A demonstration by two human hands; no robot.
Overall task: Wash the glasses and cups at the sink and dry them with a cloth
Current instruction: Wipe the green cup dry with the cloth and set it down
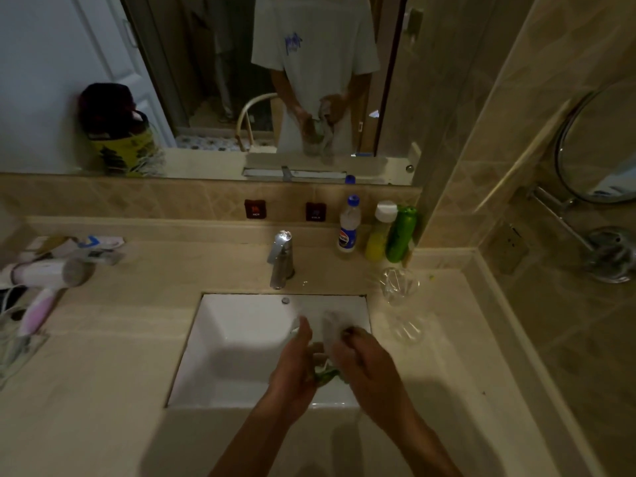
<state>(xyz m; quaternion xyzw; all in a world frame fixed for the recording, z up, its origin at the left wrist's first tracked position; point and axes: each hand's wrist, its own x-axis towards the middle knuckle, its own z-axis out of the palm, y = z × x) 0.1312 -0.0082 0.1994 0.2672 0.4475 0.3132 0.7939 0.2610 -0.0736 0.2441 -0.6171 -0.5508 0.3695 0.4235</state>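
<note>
Over the white sink (220, 339) my left hand (296, 363) holds a clear glass (318, 356), mostly hidden between both hands. My right hand (368, 359) grips a pale cloth (332, 330) pressed against the glass; a green edge of the cloth shows below. The mirror reflection shows the glass held upright with the cloth beside it. Two more clear glasses stand on the counter right of the sink, one farther back (399, 285) and one nearer (409, 328).
A chrome tap (281, 259) stands behind the sink. Three bottles (378, 232) line the back right of the beige counter (103, 373). A hair dryer (44, 280) and toiletries lie at the left. A round mirror on an arm (599, 149) hangs on the right wall.
</note>
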